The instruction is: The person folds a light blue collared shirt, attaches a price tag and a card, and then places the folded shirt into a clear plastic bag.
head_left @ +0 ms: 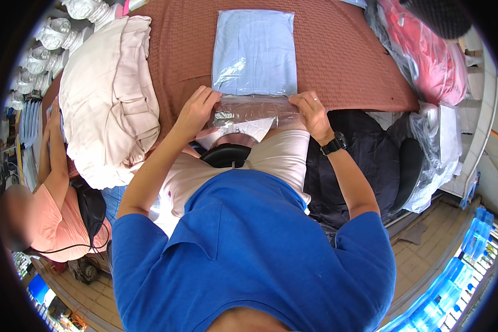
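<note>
A light blue folded garment in a clear plastic bag (254, 55) lies flat on the brown-covered table in front of me. The bag's unfilled end hangs over the near table edge toward my lap. My left hand (198, 109) pinches the left corner of the bag near the garment's lower edge. At the opposite corner, my right hand (312, 115) grips the plastic between thumb and fingers. A ring and a dark wristwatch (334, 144) are on my right hand and wrist.
A pile of cream cloth (108, 99) covers the table's left side. Bagged red garments (426, 50) lie at the far right of the brown tabletop (343, 55). A black bag (354, 166) is beside my right leg. Another person (61, 221) sits at the left, arms on the table.
</note>
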`<state>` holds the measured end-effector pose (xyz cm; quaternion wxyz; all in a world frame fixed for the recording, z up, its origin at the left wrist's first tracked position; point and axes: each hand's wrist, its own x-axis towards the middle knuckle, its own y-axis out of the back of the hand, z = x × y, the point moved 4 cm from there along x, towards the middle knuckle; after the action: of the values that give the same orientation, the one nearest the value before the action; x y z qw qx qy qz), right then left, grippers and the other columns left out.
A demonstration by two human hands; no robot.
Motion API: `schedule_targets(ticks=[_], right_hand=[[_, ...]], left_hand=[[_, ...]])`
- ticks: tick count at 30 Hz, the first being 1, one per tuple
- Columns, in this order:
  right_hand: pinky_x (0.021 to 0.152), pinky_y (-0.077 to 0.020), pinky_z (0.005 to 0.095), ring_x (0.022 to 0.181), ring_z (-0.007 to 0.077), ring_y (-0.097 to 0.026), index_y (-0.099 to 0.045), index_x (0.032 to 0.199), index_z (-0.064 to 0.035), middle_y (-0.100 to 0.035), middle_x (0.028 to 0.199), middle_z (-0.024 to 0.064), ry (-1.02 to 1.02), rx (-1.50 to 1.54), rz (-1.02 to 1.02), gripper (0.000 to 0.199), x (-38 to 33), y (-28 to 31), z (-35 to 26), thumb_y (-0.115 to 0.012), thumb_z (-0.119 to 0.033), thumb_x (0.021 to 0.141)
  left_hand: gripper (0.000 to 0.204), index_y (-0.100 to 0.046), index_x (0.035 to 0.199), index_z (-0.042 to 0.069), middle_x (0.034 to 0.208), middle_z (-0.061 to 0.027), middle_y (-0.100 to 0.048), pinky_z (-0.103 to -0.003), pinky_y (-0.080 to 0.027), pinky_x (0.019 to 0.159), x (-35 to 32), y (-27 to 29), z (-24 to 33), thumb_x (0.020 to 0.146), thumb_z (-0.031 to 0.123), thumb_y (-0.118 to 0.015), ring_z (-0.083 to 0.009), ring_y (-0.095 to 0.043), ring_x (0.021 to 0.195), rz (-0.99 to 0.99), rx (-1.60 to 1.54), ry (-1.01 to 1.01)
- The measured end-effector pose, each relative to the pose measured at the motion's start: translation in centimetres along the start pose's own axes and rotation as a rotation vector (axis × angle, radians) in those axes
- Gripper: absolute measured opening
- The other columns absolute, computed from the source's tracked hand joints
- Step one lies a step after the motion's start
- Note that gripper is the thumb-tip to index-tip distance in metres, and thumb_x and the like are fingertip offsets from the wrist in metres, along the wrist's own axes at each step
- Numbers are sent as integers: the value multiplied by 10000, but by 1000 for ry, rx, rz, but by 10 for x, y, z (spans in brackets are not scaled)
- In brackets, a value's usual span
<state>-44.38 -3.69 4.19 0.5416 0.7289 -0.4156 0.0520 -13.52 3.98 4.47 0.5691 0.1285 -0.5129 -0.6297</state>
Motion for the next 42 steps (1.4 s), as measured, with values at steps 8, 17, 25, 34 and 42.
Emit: schedule_targets(ticks=[8,17,25,34,42], right_hand=[[785,-537,417,908,340,-621,-655,973,9,-660,949,136,-53,53,71,211,0,-6,8,-643,115,791],[731,-500,457,838,373,-583,-618,919,13,-637,881,164,-187,65,163,26,9,-12,14,-644,15,917],[645,-463,473,728,383,-573,-569,825,-3,-614,736,187,-452,53,212,245,13,-22,23,-609,-152,1015],[570,-454,500,628,411,-577,-555,789,-18,-596,668,203,-528,32,270,271,22,-31,31,-628,-175,998],[603,-471,555,680,472,-620,-588,807,-9,-628,694,249,-593,-77,229,269,24,-36,37,-622,-202,990]], left_hand=[[118,-589,972,-12,889,-161,-640,-388,-533,739,-3,-6,-22,881,-86,-599,-346,-652,836,126,-183,197],[37,-530,982,-15,849,-182,-667,-377,-534,733,2,-12,-33,968,-28,-560,-340,-688,806,159,-268,374],[189,-523,950,4,795,-184,-670,-454,-501,699,11,-18,-33,1047,167,-523,-391,-669,773,189,-245,527],[232,-549,924,38,746,-185,-674,-520,-483,657,17,-23,-31,1039,240,-542,-426,-657,725,225,-73,597],[281,-568,906,38,782,-209,-689,-554,-505,664,22,-27,-32,1029,289,-542,-449,-664,752,247,142,627]])
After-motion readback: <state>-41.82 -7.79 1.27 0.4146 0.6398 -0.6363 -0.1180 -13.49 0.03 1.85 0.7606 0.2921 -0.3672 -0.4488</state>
